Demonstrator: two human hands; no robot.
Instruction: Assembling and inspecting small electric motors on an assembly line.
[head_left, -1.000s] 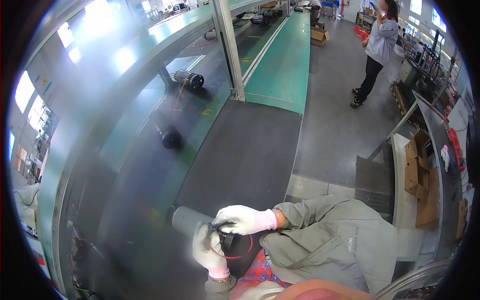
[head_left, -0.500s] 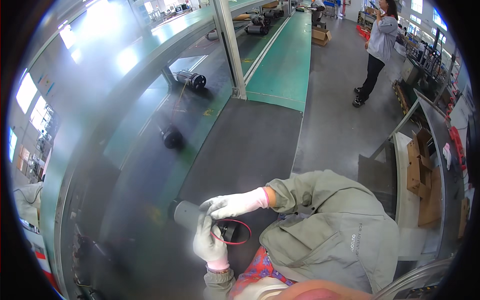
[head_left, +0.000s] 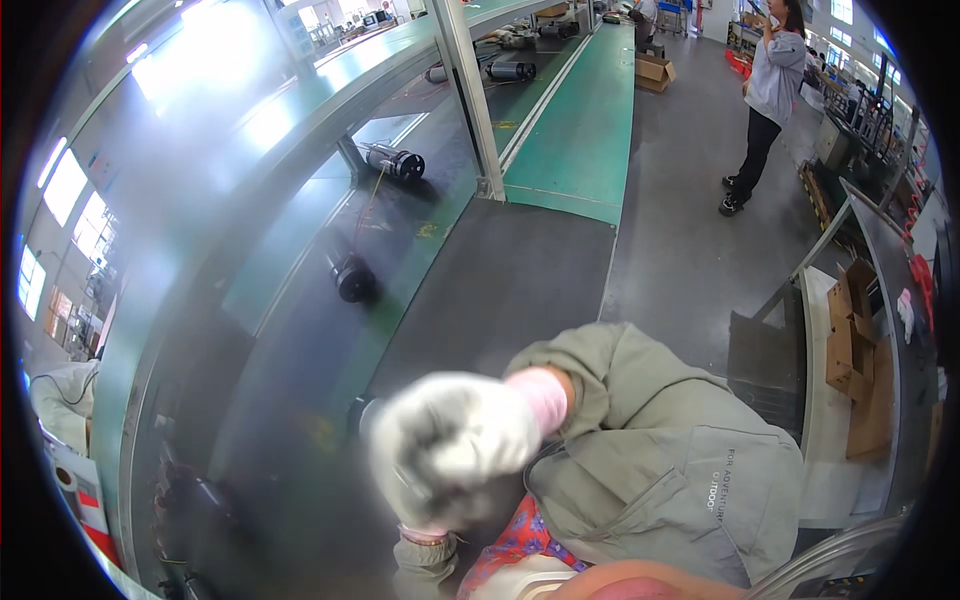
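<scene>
My right hand point(head_left: 452, 432), in a white glove with a pink cuff, is raised over the work and blurred. Its fingers look curled closed; whatever they may hold is hidden. Behind and below it, only the cuff and wrist of my gloved left hand point(head_left: 424, 530) show, so its fingers cannot be seen. A sliver of a grey cylindrical motor point(head_left: 366, 413) with a dark end peeks out left of my right hand. The rest of the motor and its red cable are covered by the hand.
Two black motors point(head_left: 396, 162) point(head_left: 353, 278) lie farther off on the dark green surface at left. A metal post point(head_left: 466, 95) rises beside the green belt point(head_left: 575, 140). A person point(head_left: 770, 90) stands in the aisle. Cardboard boxes point(head_left: 850, 330) sit on the right-hand shelf.
My right hand has lifted off the motor toward the camera and now covers my left hand and most of the motor. The view has shifted slightly.
</scene>
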